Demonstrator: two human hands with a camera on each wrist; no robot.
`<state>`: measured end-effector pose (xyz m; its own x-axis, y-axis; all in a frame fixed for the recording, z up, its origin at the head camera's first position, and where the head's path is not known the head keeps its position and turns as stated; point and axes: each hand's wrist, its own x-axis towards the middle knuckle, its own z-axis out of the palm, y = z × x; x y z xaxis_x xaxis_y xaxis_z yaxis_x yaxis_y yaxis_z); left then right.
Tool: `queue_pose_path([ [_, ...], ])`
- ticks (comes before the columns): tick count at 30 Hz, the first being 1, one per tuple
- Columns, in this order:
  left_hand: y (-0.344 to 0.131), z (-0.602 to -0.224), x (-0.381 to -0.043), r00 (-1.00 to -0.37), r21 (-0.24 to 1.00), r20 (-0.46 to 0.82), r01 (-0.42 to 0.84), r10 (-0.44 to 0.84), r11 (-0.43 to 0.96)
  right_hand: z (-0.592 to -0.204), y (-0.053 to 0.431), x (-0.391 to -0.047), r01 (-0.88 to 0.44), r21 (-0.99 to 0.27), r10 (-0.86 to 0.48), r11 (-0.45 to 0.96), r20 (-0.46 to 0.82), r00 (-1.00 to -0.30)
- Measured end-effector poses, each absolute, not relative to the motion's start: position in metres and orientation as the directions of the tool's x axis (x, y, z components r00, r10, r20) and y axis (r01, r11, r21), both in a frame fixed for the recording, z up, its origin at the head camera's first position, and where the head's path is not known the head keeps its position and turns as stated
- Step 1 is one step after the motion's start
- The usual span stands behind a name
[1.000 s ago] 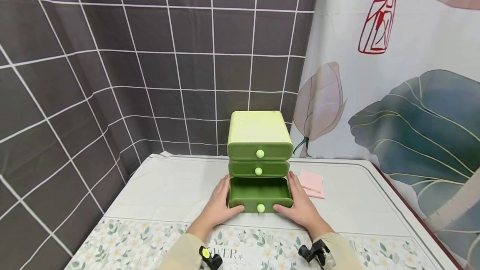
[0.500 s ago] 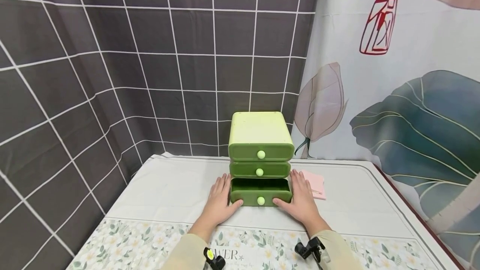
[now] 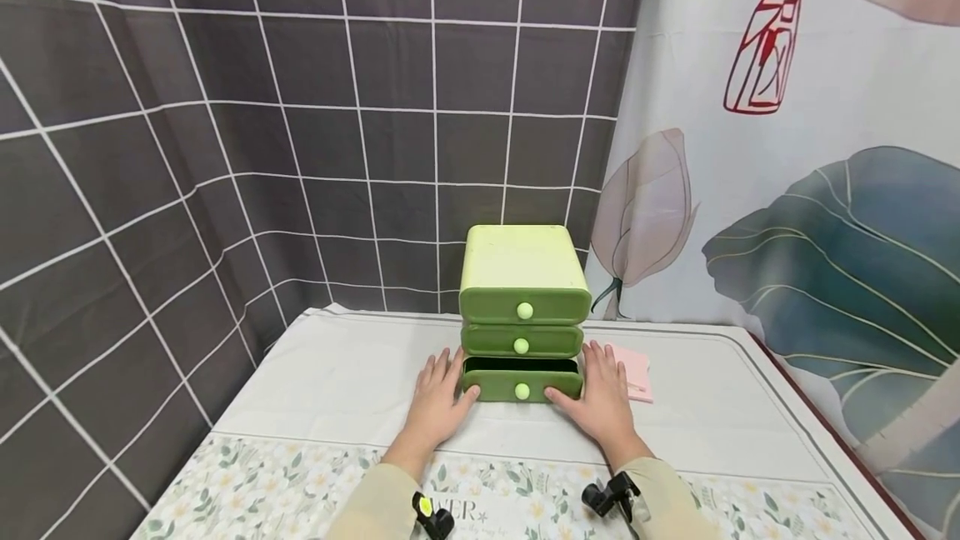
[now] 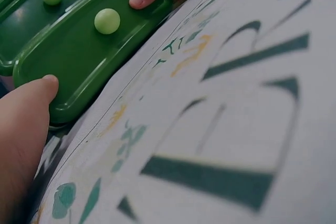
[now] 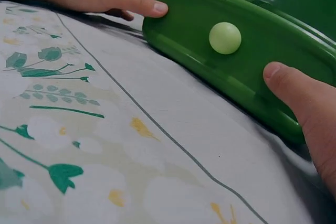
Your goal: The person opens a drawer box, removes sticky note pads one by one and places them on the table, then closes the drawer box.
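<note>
A small drawer cabinet (image 3: 525,257) with a pale yellow-green top and green drawer fronts stands on the table, three drawers stacked. Its bottom drawer (image 3: 495,391) sticks out a little, and a dark strip of its inside shows. My left hand (image 3: 435,407) lies at the drawer's left side, fingers stretched forward, thumb tip on the front. On the right side my right hand (image 3: 602,408) mirrors it, thumb pressing the front. In the right wrist view, both thumbs touch the green front on either side of the round light-green knob (image 5: 225,38).
A pink pad (image 3: 636,369) lies just right of my right hand, partly hidden by it. The white tablecloth (image 3: 337,382) has a floral band along its near side. A dark gridded curtain (image 3: 375,140) hangs behind, and a printed white one (image 3: 675,273) at the right.
The bottom drawer has slid back into the cabinet from further out, so much less of its inside shows. Both hands have moved forward with it, thumbs staying at its front.
</note>
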<state>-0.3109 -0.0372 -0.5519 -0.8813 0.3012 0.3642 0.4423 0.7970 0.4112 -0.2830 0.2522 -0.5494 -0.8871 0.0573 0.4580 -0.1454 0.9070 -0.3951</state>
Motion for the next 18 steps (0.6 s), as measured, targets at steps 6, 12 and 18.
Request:
queue_pose_path([
  [6,-0.036,-0.553,-0.311,-0.906,0.428,0.340,0.386,0.250,0.817,-0.551,0.247,-0.285,-0.114,-0.377,0.083,0.919,0.469,-0.879],
  [12,-0.036,-0.552,-0.312,-0.905,0.443,0.365,0.375,0.219,0.814,-0.551,0.244,-0.287,-0.088,-0.393,0.123,0.915,0.481,-0.868],
  [18,-0.037,-0.551,-0.317,-0.878,0.436,0.439,0.394,0.192,0.809,-0.551,0.238,-0.292,-0.067,-0.412,0.152,0.909,0.475,-0.867],
])
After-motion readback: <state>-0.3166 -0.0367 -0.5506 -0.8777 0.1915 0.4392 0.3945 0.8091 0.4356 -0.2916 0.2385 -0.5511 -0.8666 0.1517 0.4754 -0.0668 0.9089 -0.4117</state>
